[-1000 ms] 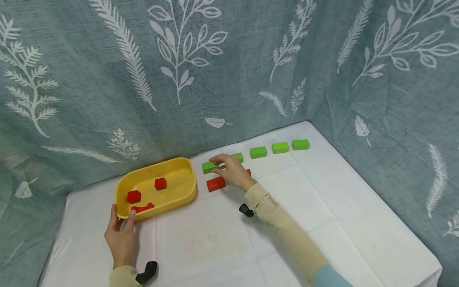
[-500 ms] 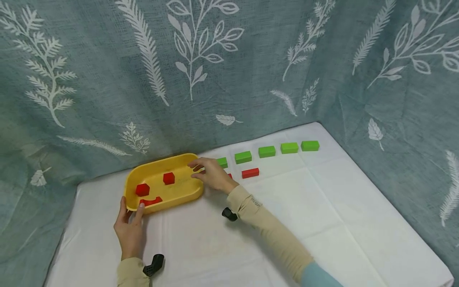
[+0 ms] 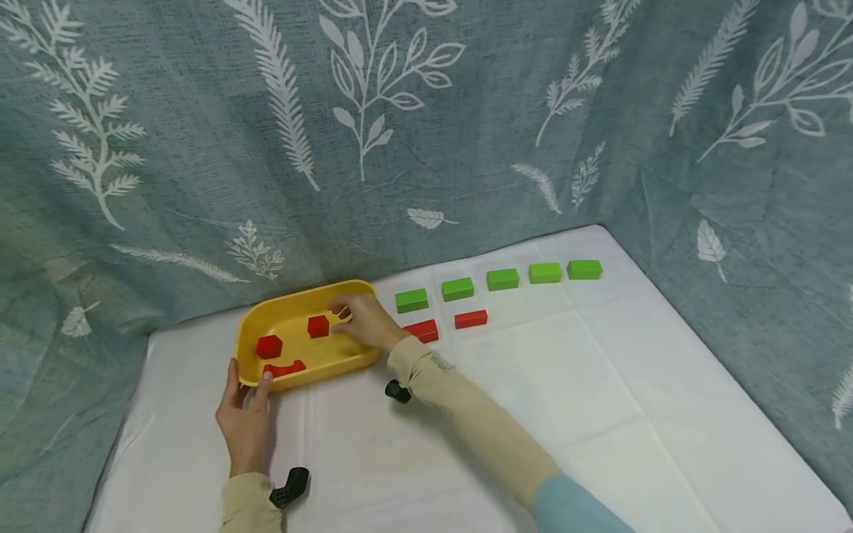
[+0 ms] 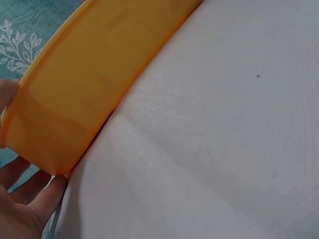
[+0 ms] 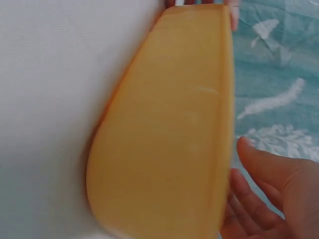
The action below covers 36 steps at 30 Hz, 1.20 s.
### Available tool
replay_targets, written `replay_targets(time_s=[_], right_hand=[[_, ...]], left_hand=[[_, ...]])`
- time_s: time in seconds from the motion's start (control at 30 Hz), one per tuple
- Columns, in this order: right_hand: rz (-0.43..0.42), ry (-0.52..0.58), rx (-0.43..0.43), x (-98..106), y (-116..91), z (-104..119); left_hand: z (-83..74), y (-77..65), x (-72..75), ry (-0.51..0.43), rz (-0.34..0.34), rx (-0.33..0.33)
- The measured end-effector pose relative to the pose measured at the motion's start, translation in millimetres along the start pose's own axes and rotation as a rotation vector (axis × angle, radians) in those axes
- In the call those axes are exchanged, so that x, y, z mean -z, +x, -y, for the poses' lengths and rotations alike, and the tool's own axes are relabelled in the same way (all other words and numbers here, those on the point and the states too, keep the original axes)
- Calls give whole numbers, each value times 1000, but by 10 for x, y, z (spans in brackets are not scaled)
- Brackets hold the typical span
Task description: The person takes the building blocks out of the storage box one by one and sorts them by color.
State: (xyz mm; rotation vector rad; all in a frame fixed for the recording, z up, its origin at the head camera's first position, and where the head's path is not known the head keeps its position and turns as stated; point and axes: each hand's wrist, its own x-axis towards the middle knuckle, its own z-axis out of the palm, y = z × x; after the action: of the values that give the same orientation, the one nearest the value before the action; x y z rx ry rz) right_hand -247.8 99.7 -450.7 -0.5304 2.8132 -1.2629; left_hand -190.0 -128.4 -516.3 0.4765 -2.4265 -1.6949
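A yellow plastic tray (image 3: 333,366) stands at the back left of the table. Inside it are two chunky red blocks, one near the middle (image 3: 318,326) and one at the left (image 3: 269,346), plus a red notched piece (image 3: 285,369) by the front wall. My left hand (image 3: 245,428) grips the tray's front left corner, thumb at the rim and fingers round the outside. My right hand (image 3: 363,320) reaches over the tray's right end, thumb and fingers apart, just right of the middle red block. Nothing shows between those fingers in the right wrist view.
Several green blocks (image 3: 503,279) form a row along the back of the white table (image 3: 533,385). Before them lie two red bars, one at the right (image 3: 471,319) and one beside my right wrist (image 3: 422,331). A patterned curtain (image 3: 373,222) hangs behind.
My right hand has moved left, from the green and red blocks to over the tray, leaving a red bar behind. The left hand keeps its hold on the tray. The head view has shifted slightly.
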Motion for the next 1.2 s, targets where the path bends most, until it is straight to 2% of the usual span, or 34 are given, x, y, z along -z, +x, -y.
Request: replay_targets(time_s=[0.17, 0.33, 0.43, 0.63, 0.73, 0.93, 1.2], right_hand=[[-2, -70, -63, -196, 148, 11], [-18, -139, -81, -361, 265, 18], [-26, -161, -102, -401, 333, 37], [-14, -199, -167, -429, 358, 23], [-8, -210, -185, -442, 364, 7], [-25, -230, -193, -470, 389, -40], [-33, -232, -137, -464, 402, -31]], left_hand=[[-46, -10, 49, 17, 21, 1], [-37, -23, 102, 21, -1, -26], [-42, 9, 112, 21, 0, -35], [-29, -7, 64, 20, 10, 11], [-35, -31, 50, 29, 13, -5], [-34, -31, 19, 30, 21, -41], [-32, -32, 63, 10, 17, -40]])
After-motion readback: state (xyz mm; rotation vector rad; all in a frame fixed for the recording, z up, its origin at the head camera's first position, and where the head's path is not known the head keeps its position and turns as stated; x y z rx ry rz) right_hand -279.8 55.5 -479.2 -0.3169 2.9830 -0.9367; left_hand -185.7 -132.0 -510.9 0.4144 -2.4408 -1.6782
